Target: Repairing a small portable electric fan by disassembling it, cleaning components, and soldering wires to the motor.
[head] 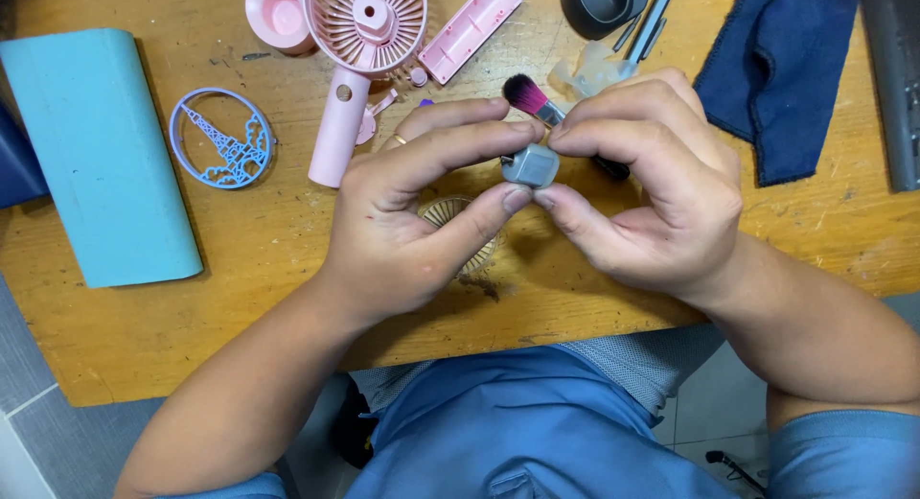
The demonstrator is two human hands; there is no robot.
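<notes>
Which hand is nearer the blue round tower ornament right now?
Left. The left hand is just right of the blue ornament, with only the pink fan handle between them; the right hand lies farther right, beyond the left hand.

We saw no labels, signs or screens. The one likely package was a long light-blue box (101, 154) with rounded edges, lying on the tabletop (278, 240) at far left; it might be a case.
</notes>
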